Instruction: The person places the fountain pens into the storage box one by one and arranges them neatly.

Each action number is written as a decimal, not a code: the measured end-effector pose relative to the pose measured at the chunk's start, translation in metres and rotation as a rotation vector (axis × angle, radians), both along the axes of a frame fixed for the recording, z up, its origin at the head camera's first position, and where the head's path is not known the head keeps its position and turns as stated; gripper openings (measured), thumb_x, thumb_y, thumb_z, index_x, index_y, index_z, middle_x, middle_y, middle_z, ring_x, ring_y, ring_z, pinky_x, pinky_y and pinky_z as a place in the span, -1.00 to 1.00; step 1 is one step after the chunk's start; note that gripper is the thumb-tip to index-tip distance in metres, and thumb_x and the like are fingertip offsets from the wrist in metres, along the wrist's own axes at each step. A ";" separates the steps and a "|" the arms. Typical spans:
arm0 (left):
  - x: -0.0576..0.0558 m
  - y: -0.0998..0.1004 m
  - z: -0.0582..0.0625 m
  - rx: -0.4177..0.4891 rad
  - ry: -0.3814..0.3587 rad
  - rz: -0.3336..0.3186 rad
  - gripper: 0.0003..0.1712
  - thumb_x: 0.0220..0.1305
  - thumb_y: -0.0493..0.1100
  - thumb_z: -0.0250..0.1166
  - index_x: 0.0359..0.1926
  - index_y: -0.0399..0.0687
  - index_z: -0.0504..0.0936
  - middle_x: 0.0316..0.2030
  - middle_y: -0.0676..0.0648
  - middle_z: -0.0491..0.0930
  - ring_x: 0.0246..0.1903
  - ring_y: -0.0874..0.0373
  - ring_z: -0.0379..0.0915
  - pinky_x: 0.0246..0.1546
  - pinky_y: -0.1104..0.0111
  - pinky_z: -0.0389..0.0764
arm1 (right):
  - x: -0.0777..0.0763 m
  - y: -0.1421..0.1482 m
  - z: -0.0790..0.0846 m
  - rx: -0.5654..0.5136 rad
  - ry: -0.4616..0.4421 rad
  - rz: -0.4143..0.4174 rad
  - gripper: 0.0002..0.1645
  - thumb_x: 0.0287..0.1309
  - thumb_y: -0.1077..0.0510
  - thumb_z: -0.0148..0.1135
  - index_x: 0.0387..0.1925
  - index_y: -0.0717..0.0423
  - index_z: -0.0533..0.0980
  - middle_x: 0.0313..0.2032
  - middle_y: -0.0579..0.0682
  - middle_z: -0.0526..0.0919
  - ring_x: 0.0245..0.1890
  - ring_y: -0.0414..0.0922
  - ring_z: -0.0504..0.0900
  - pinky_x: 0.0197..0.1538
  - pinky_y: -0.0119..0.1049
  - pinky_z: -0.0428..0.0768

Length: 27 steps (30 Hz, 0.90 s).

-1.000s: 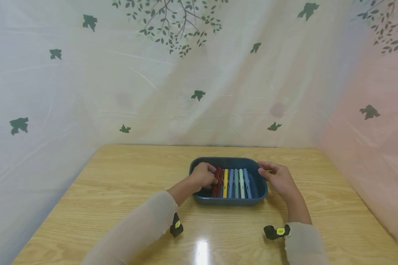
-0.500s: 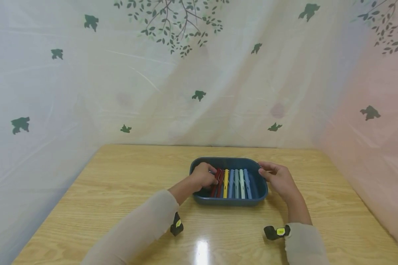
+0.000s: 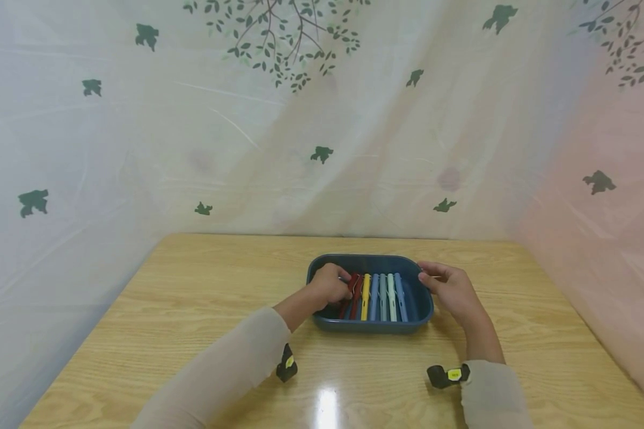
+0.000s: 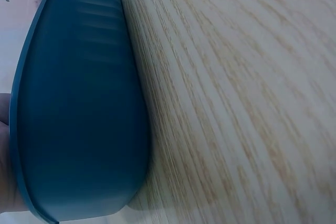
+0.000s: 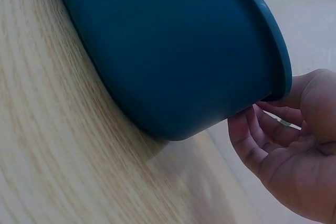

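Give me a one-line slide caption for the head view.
Left hand on red clothespins in a blue tray; right hand at its rim, wooden table.

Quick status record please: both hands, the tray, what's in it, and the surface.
left hand: inside the left end of the tray, fingers curled on the dark red clip
right hand: at the tray's right end, fingers curled at the rim
tray: dark blue, rounded corners, flat on the table
contents: clips side by side, left to right two dark red, yellow, then blue and pale green ones
table: light wood grain, glossy
backdrop: pale curtain with green leaf print
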State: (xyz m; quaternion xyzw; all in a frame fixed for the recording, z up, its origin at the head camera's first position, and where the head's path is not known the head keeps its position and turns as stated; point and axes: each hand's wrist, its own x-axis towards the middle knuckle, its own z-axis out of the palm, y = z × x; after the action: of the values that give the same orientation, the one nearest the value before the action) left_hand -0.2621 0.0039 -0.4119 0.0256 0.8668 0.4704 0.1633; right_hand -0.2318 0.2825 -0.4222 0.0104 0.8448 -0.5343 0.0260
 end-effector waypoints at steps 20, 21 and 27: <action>0.002 0.003 0.003 -0.052 0.000 0.008 -0.59 0.13 -0.53 0.38 0.04 -0.43 0.60 -0.12 -0.29 0.65 -0.38 -0.03 0.70 -0.45 0.24 0.77 | -0.001 0.000 -0.001 0.013 0.015 -0.004 -0.45 0.52 0.01 0.14 0.42 0.11 0.43 0.27 0.19 0.51 0.27 0.12 0.53 0.33 0.04 0.54; 0.002 0.003 0.003 -0.053 -0.004 0.010 -0.59 0.12 -0.54 0.38 0.04 -0.43 0.60 -0.13 -0.29 0.65 -0.38 -0.03 0.71 -0.45 0.24 0.77 | 0.000 0.000 -0.001 0.015 0.017 -0.002 -0.45 0.52 0.01 0.14 0.42 0.11 0.43 0.26 0.19 0.51 0.27 0.12 0.53 0.33 0.04 0.54; 0.001 0.004 0.007 -0.055 -0.037 0.017 -0.58 0.12 -0.56 0.35 0.05 -0.43 0.59 -0.15 -0.27 0.64 -0.37 -0.03 0.70 -0.46 0.25 0.78 | 0.000 0.001 -0.001 0.020 0.018 -0.002 -0.44 0.52 0.01 0.15 0.41 0.12 0.43 0.26 0.19 0.51 0.26 0.11 0.53 0.32 0.01 0.55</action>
State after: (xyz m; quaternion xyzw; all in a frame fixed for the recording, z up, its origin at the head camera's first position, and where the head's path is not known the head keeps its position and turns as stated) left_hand -0.2615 0.0083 -0.4049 0.0050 0.8764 0.4481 0.1761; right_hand -0.2323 0.2830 -0.4233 0.0068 0.8504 -0.5257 0.0179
